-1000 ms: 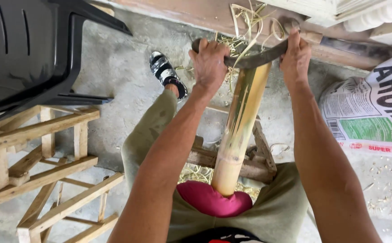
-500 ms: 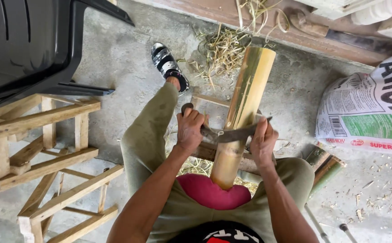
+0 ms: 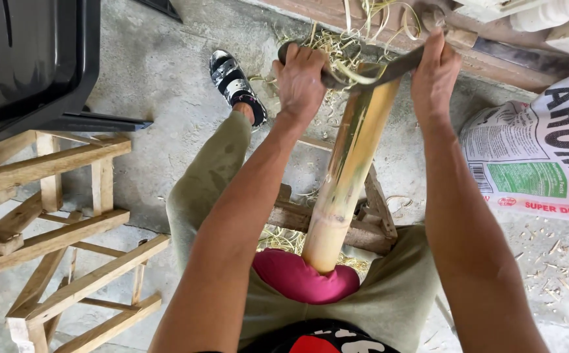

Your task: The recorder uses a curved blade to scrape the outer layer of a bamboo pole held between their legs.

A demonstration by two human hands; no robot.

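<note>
Two hands grip a curved dark metal drawknife point(image 3: 363, 73) across the far end of a long yellow bamboo pole point(image 3: 350, 170): left hand point(image 3: 301, 82) and right hand point(image 3: 435, 75) closed around its handles. The pole's near end presses a pink cushion point(image 3: 304, 278). Wooden frames point(image 3: 49, 229) crowd the left, a printed sack point(image 3: 539, 157) the right.

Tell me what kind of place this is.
Probably a home or backyard craft workspace: a bare concrete floor strewn with shavings, rough wooden frames, and a bamboo pole being scraped.
</note>
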